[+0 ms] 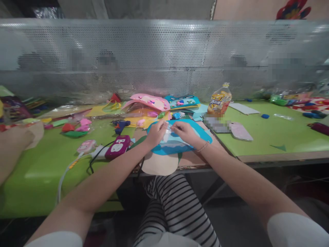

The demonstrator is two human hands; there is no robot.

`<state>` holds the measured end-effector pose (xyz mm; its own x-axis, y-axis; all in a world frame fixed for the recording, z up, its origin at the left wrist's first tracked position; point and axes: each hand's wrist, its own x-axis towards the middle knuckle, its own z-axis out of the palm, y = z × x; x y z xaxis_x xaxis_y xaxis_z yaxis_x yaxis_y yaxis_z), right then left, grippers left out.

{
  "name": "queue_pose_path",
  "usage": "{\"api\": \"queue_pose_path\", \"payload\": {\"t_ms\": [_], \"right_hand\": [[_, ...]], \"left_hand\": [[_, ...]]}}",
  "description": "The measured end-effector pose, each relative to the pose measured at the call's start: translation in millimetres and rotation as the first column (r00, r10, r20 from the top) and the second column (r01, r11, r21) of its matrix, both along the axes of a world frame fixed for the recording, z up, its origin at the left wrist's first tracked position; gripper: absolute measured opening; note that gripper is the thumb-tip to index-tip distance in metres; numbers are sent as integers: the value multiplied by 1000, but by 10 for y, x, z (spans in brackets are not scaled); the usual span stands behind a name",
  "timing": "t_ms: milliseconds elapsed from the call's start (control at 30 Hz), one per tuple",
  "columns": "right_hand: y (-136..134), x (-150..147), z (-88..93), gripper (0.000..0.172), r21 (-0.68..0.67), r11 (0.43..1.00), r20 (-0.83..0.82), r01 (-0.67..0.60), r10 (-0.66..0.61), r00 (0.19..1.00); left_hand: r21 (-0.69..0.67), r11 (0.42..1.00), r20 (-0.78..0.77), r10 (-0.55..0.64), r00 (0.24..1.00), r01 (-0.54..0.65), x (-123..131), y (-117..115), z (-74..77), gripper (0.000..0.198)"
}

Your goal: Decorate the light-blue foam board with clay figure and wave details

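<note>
Over a blue rounded craft sheet (168, 150), my left hand (156, 132) pinches a small crumpled piece of clear plastic (168, 131). From the other side, my right hand (187, 132) has its fingertips pressed together at the same plastic, close to the left fingers. The sheet carries a paler wavy band and a darker blue spot, partly hidden beneath my hands. A cream rounded piece (160, 164) sticks out from under it at the table's front edge. Small packets with pink, green and blue bits (177, 115) lie just behind.
A maroon power bank (118, 146) with cables sits left. Behind are a pink decorated visor (149, 102), a blue decorated piece (183, 102) and a snack bag (219, 100). A pale phone-shaped thing (241, 131) lies right. Another person's hand (19, 140) is far left. A perforated metal screen (154, 61) closes the back.
</note>
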<state>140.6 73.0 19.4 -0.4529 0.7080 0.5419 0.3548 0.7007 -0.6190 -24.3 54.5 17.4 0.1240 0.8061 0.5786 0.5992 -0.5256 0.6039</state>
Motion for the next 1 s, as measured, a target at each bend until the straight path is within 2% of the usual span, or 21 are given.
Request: {"api": "queue_pose_path", "payload": {"t_ms": [100, 300, 433, 533, 600, 667, 800, 900, 933, 1000], "right_hand": [[0, 18, 22, 30, -9, 1000, 3, -17, 17, 1000], [-8, 30, 42, 35, -106, 992, 12, -75, 77, 997], [28, 15, 34, 35, -22, 998, 23, -53, 53, 998], [76, 24, 42, 34, 3, 999, 64, -48, 48, 997], [71, 60, 63, 28, 15, 999, 169, -31, 28, 985], [-1, 128, 82, 24, 55, 998, 316, 26, -42, 948], [-370, 308, 27, 22, 219, 968, 583, 120, -229, 780], [-673, 379, -106, 27, 287, 952, 653, 105, -274, 706], [-742, 384, -155, 27, 292, 947, 642, 130, -295, 708], [-816, 381, -244, 29, 301, 938, 616, 173, -329, 716]], "left_hand": [[-10, 998, 29, -54, 998, 54, -13, 9, 19, 29], [49, 999, -32, -17, 999, 19, -27, -19, 81, 26], [63, 998, -60, -4, 998, 7, -9, -13, 68, 26], [101, 993, -176, 71, 982, -54, -30, -2, 74, 28], [184, 978, -340, 154, 928, -95, -87, 3, 99, 27], [276, 953, -485, 252, 838, -128, -176, 12, 125, 24], [347, 911, -617, 401, 678, -223, -353, 61, 109, 27], [305, 926, -728, 377, 573, -221, -381, 89, 44, 27], [277, 940, -757, 341, 558, -200, -364, 88, 26, 26], [203, 972, -776, 232, 587, -117, -298, 66, 9, 26]]}}
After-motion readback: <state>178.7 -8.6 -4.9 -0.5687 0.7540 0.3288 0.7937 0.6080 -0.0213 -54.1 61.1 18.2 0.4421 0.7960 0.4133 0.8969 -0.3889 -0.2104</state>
